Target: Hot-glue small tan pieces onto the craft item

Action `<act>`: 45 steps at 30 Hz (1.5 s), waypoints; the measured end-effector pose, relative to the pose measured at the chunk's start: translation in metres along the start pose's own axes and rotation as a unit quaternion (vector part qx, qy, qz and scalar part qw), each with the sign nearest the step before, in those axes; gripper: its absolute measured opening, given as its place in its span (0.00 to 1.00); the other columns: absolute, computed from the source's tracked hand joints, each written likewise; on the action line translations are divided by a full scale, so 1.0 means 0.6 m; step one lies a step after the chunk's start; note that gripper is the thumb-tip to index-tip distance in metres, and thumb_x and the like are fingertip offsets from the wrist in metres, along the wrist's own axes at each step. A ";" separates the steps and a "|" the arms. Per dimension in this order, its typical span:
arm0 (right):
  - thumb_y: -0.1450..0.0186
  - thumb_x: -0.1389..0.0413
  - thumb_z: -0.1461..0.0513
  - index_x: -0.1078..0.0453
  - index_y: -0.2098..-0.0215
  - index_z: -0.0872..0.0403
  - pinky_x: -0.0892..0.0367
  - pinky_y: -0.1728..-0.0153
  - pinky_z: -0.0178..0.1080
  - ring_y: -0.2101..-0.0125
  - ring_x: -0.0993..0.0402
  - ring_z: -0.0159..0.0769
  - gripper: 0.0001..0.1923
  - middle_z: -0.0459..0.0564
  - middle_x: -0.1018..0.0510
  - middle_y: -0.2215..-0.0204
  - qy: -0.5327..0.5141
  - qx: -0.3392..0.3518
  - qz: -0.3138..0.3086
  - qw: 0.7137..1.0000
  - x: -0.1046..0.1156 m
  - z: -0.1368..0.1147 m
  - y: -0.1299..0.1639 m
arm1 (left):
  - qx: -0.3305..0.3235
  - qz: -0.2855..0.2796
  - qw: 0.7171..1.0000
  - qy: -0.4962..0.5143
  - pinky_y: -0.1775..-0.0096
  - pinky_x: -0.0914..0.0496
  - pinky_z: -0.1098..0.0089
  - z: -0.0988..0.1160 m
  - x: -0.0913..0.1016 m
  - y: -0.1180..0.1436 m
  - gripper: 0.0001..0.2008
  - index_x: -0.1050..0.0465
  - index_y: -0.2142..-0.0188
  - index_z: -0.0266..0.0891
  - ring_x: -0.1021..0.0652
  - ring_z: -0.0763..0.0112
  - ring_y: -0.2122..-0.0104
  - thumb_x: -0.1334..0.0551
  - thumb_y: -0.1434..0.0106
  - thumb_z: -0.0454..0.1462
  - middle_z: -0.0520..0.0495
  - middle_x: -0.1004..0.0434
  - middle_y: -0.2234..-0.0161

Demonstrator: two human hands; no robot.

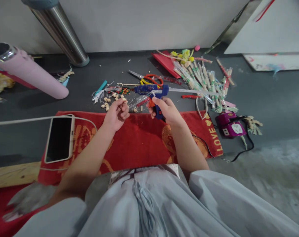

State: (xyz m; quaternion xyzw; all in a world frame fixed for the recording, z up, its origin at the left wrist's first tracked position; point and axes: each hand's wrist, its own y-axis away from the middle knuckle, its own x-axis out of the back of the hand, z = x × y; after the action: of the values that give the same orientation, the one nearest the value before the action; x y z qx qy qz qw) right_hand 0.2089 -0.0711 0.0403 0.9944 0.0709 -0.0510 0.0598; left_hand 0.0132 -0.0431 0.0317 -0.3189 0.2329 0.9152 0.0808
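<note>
My right hand (165,110) grips the handle of a blue hot glue gun (154,90), with fingers around its orange trigger. The nozzle points left, and a long clear glue stick (189,90) juts from the back. My left hand (117,113) is closed in a pinch, palm turned up, left of the nozzle. A small beige piece (124,100) shows at its fingertips. Several similar beige pieces (106,102) lie scattered just beyond that hand, beside a bundle of white strings (102,93). Scissors (151,80) with orange handles rest behind the glue gun.
A red towel (139,141) covers the table's front, with a phone (59,139) on its left. A pink bottle (38,72) and steel flask (62,33) stand at left. Wrapped sticks (201,77) are heaped at right, near a purple box (230,125) with a black cord.
</note>
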 end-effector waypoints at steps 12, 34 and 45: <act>0.37 0.45 0.45 0.33 0.74 0.57 0.35 0.82 0.29 0.84 0.32 0.24 0.23 0.44 0.28 0.82 0.001 0.003 -0.072 0.997 -0.005 0.009 -0.001 | 0.005 0.019 0.999 0.034 0.85 0.47 0.78 0.003 0.000 0.000 0.10 0.31 0.73 0.37 0.43 0.84 0.89 0.44 0.36 0.36 0.59 0.43 0.85; 0.39 0.44 0.46 0.35 0.77 0.55 0.35 0.81 0.28 0.85 0.34 0.22 0.22 0.42 0.29 0.85 0.015 -0.002 -0.060 0.998 -0.008 0.009 -0.001 | -0.008 0.025 1.000 0.006 0.84 0.49 0.78 0.001 -0.001 -0.001 0.08 0.38 0.74 0.39 0.42 0.85 0.89 0.41 0.38 0.35 0.60 0.42 0.86; 0.38 0.45 0.47 0.36 0.78 0.54 0.36 0.81 0.29 0.85 0.35 0.23 0.22 0.41 0.32 0.86 0.029 0.012 -0.064 0.997 -0.004 0.010 -0.001 | -0.019 0.037 0.999 -0.004 0.84 0.49 0.78 0.003 -0.010 0.005 0.11 0.43 0.72 0.42 0.42 0.84 0.89 0.39 0.40 0.34 0.62 0.43 0.86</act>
State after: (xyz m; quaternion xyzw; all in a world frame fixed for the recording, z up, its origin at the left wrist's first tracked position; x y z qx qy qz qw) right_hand 0.2057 -0.0714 0.0348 0.9895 0.1356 -0.0264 0.0422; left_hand 0.0159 -0.0449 0.0382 -0.3077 0.2264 0.9232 0.0417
